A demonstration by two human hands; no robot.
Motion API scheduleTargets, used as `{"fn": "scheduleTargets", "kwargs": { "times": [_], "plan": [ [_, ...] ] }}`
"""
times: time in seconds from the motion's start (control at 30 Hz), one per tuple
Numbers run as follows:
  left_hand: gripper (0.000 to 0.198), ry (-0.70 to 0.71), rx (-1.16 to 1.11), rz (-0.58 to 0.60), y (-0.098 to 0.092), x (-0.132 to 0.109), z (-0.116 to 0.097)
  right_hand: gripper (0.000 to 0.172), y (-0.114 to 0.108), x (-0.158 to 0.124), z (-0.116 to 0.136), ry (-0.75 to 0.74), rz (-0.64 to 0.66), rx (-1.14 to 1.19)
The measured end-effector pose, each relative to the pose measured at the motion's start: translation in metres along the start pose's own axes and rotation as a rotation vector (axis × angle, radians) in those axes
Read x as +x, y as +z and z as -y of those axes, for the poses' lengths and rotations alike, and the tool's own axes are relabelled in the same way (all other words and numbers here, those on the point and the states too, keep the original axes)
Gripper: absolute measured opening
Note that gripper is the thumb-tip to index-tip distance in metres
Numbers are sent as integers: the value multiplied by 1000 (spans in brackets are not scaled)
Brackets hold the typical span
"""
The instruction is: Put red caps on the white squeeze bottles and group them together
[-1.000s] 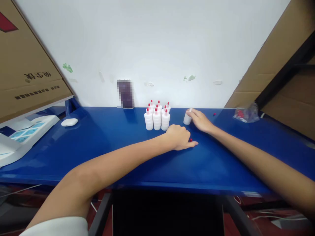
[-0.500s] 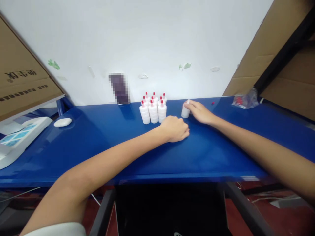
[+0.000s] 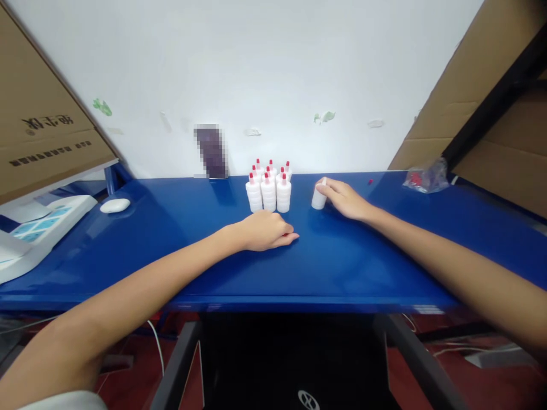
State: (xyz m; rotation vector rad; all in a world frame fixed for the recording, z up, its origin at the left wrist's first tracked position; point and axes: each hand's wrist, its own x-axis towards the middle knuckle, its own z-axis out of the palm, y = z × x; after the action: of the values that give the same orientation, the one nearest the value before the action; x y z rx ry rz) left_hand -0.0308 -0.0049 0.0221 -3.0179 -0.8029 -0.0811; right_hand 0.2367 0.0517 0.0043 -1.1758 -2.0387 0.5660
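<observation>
Blue tabletop [image 3: 342, 273] below me; my right hand [image 3: 345, 199] grips a near-upright white squeeze bottle [image 3: 318, 201], at two o'clock from my curled left hand [image 3: 265, 230]; whether that one hides anything, I can't tell.

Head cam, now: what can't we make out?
All in the head view:
- Whether the left hand holds anything: its own curl hides it.
- Held white bottle's right side: covered by the right hand.
- Rear bottles' bases: behind front bottles.
- Dark item: pixelated.
- Red pieces' count: too small, blurred.
</observation>
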Motion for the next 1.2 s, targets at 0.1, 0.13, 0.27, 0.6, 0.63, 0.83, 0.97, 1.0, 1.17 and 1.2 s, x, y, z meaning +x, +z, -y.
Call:
{"fn": "scheduleTargets", "kwargs": {
  "times": [0.1, 0.13, 0.27, 0.6, 0.63, 0.83, 0.97, 1.0, 1.17, 1.2],
  "plan": [
    [48, -6, -104, -28, -1, -7, 1, 38, 3, -4, 8, -50, 21, 32],
    [48, -9, -130, -41, -1, -9, 0, 37, 5, -5, 11, -59, 18, 47],
    [47, 1, -192, -126, 0, -10, -2, 31, 17, -12, 30, -56, 76, 63],
    [50, 23, -134, -385, 5, -10, 0, 19, 32, -30, 62, -288, 283, -123],
    [50, 42, -100, -403, 5, -10, 0, 17, 33, -32, 63, -307, 290, -130],
    [51, 155, 126, -453, 2, -10, 2, 13, 39, -39, 73, -335, 282, -109],
    [54, 166, 161, -416, -1, -12, 2, 26, 39, -41, 75, -350, 365, 93],
    [53, 169, 146, -402, -1, -12, 3, 34, 40, -41, 76, -342, 386, 177],
    [45, 147, -2, -398, 1, -17, 13, 57, 54, -29, 86, -155, 371, 288],
    [44, 138, -29, -401, 2, -18, 16, 57, 56, -27, 87, -122, 376, 275]
  ]
}}
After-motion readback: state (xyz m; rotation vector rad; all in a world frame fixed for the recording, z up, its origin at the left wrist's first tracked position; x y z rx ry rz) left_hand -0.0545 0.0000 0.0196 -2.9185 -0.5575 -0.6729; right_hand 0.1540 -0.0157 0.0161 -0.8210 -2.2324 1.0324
